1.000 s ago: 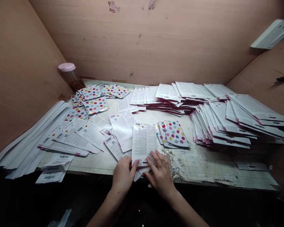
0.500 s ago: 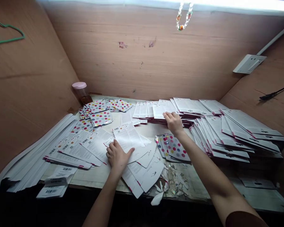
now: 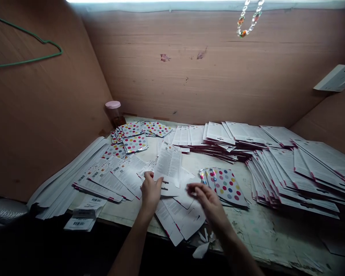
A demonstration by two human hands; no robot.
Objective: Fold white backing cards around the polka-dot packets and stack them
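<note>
My left hand (image 3: 151, 188) pinches the near left edge of a white printed card (image 3: 168, 163). The card has a barcode at its far end and a hanging slot near my thumb, and it is raised over other cards. To its right, my right hand (image 3: 208, 199) has its fingers curled together, slightly smeared; whether they hold anything small cannot be made out. Beyond that hand lie several polka-dot sachets (image 3: 227, 184). More cards (image 3: 186, 218) lie under and in front of the hands.
Fanned cards (image 3: 103, 178) and a tall paper stack (image 3: 71, 176) lie left. Polka-dot sachets (image 3: 135, 143) and a pink-lidded cup (image 3: 113, 105) stand behind. Stacks of cards (image 3: 293, 172) fill the right. Paper scraps (image 3: 201, 250) hang at the front edge.
My right hand has come back from the rear card stack toward my left hand. The card at my left hand is now lifted and turned more upright. The view has shifted left.
</note>
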